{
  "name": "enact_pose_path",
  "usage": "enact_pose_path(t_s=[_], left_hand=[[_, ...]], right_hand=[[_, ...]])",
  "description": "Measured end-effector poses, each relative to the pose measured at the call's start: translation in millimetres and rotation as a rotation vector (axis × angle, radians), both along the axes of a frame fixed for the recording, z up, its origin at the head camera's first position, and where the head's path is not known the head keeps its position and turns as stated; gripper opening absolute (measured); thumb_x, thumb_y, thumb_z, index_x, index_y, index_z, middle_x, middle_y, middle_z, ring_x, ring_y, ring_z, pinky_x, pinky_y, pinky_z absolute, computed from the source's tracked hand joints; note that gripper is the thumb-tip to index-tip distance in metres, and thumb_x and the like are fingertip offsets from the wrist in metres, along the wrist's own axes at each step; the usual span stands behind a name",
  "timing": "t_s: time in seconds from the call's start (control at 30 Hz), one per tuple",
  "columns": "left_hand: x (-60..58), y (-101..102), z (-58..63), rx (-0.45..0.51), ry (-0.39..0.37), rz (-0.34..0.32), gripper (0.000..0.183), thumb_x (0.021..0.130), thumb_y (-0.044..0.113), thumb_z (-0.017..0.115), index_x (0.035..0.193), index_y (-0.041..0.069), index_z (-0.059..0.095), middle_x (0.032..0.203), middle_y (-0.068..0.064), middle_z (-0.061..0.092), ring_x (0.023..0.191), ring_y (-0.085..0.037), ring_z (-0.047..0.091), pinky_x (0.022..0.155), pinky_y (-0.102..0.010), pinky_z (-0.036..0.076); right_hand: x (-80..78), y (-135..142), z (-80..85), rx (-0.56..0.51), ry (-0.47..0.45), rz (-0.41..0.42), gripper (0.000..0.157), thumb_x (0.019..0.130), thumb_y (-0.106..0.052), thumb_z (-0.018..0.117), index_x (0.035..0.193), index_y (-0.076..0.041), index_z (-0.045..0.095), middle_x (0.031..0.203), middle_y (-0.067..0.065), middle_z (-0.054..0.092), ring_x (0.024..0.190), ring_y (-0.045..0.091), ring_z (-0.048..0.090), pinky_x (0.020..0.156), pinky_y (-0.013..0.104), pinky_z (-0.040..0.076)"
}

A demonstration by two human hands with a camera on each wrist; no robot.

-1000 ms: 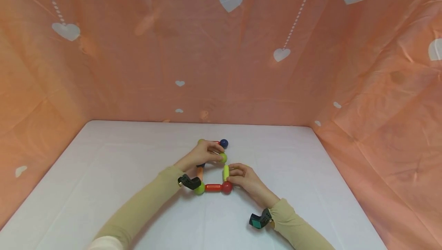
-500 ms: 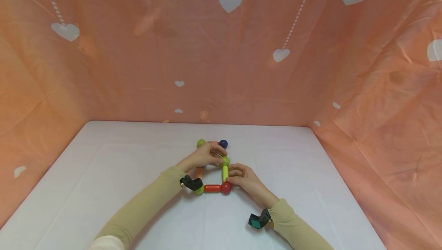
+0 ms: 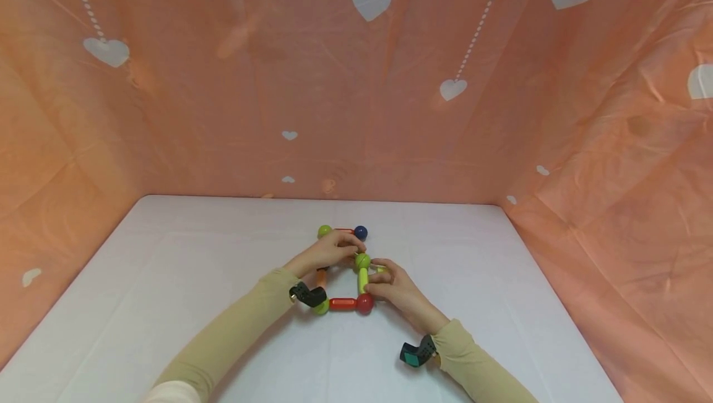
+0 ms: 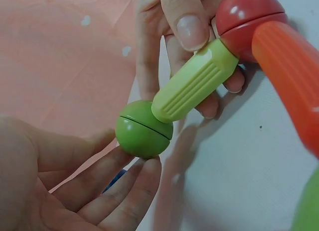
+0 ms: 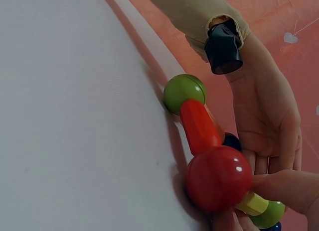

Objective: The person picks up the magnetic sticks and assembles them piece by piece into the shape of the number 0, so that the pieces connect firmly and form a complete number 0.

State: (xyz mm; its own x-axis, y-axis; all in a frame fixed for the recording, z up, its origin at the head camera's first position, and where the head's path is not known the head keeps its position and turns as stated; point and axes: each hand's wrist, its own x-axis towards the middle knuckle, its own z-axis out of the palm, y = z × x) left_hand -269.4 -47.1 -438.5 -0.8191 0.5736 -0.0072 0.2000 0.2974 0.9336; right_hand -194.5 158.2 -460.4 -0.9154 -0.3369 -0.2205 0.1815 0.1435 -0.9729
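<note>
My left hand (image 3: 328,250) pinches a green ball (image 4: 143,136) between thumb and fingertips. The ball sits against the far end of a yellow-green rod (image 4: 197,81), which my right hand (image 3: 398,282) grips with thumb and fingers near its other end. That end meets a red ball (image 3: 364,304). From the red ball a red rod (image 3: 342,304) runs left to another green ball (image 3: 321,308), partly behind the left wrist camera. An orange rod (image 3: 321,278) leads away from there, its far end hidden by my left hand. Between my right fingers shows a bit of yellow-green.
Beyond my left hand, a further green ball (image 3: 325,230) and a dark blue ball (image 3: 360,233) stand with a thin red strip between them. The white table (image 3: 195,254) ends at an orange cloth backdrop (image 3: 312,106) with pale hearts.
My left hand has brought the green ball nearer, closing the gap to the yellow-green rod. My right index finger has shifted slightly away from the rod's far end.
</note>
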Motion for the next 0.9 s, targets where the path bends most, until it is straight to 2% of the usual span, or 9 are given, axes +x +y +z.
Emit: enact_pose_path(t_s=[0.17,0.27,0.33,0.43,0.57,0.67,0.73,0.8,0.9], left_hand=[[-1.0,-2.5,1.1,0.005,-0.025,0.008,0.023,0.097,0.006,0.053,0.113,-0.007,0.064,0.104,-0.013,0.066,0.091,-0.020,0.065,0.080,-0.033,0.055],[-1.5,-7.4,2.8,0.016,-0.029,0.020,0.026,0.097,0.011,0.057,0.115,-0.007,0.063,0.104,-0.015,0.068,0.092,-0.023,0.066,0.082,-0.034,0.054],[-0.5,-12.7,3.9,0.049,-0.045,0.033,0.028,0.096,0.013,0.058,0.116,-0.007,0.062,0.106,-0.018,0.067,0.095,-0.026,0.066,0.084,-0.036,0.054],[3.7,-23.0,5.6,0.133,-0.120,0.073,0.031,0.096,0.013,0.059,0.119,-0.008,0.060,0.114,-0.022,0.063,0.101,-0.033,0.063,0.089,-0.040,0.051],[10.6,-40.4,7.4,0.186,-0.226,0.234,0.030,0.095,0.012,0.061,0.119,-0.005,0.060,0.117,-0.023,0.060,0.099,-0.036,0.062,0.086,-0.039,0.052],[14.5,-53.1,8.8,0.140,-0.228,0.386,0.028,0.092,0.013,0.064,0.116,-0.003,0.062,0.109,-0.022,0.063,0.092,-0.032,0.064,0.079,-0.036,0.055],[17.2,-60.3,9.3,0.100,-0.216,0.456,0.028,0.091,0.014,0.066,0.113,-0.002,0.062,0.106,-0.020,0.065,0.089,-0.030,0.065,0.078,-0.036,0.056],[19.8,-65.8,8.3,0.037,-0.194,0.499,0.027,0.089,0.015,0.069,0.109,-0.002,0.063,0.100,-0.018,0.066,0.086,-0.027,0.066,0.076,-0.035,0.056],[24.2,-71.0,4.3,-0.010,-0.203,0.495,0.026,0.088,0.015,0.070,0.106,-0.003,0.064,0.093,-0.016,0.067,0.080,-0.025,0.067,0.074,-0.033,0.056]], right_hand=[[-1.1,-1.2,0.2,0.018,0.005,-0.007,0.072,0.085,-0.012,0.072,0.145,-0.007,0.031,0.106,0.012,0.064,0.097,0.021,0.061,0.083,0.032,0.052],[-1.4,-1.6,0.4,0.023,0.012,-0.007,0.071,0.085,-0.012,0.072,0.144,-0.006,0.033,0.105,0.012,0.064,0.096,0.020,0.061,0.082,0.031,0.052],[-1.4,-1.5,0.6,0.020,0.015,-0.006,0.069,0.085,-0.012,0.072,0.142,-0.005,0.034,0.106,0.012,0.064,0.096,0.020,0.061,0.081,0.031,0.052],[-1.4,-1.4,0.2,0.017,0.012,-0.003,0.067,0.085,-0.012,0.072,0.141,-0.004,0.036,0.108,0.013,0.064,0.095,0.020,0.062,0.081,0.030,0.052],[-1.0,-1.2,0.3,0.021,-0.001,0.013,0.067,0.085,-0.014,0.072,0.141,-0.005,0.036,0.110,0.013,0.063,0.096,0.021,0.062,0.082,0.031,0.053],[-1.5,-0.6,1.0,0.027,-0.003,0.024,0.067,0.085,-0.014,0.072,0.141,-0.005,0.036,0.109,0.012,0.064,0.097,0.021,0.062,0.084,0.032,0.053],[-2.4,0.0,1.5,0.031,-0.002,0.027,0.067,0.085,-0.013,0.073,0.141,-0.004,0.037,0.108,0.012,0.065,0.097,0.021,0.062,0.084,0.032,0.053],[-3.4,0.6,2.1,0.036,0.002,0.028,0.066,0.085,-0.012,0.073,0.140,-0.004,0.038,0.107,0.012,0.066,0.096,0.021,0.062,0.084,0.033,0.053],[-5.0,0.6,2.8,0.043,0.007,0.025,0.065,0.085,-0.010,0.072,0.140,-0.002,0.038,0.105,0.012,0.066,0.094,0.021,0.062,0.082,0.033,0.054]])
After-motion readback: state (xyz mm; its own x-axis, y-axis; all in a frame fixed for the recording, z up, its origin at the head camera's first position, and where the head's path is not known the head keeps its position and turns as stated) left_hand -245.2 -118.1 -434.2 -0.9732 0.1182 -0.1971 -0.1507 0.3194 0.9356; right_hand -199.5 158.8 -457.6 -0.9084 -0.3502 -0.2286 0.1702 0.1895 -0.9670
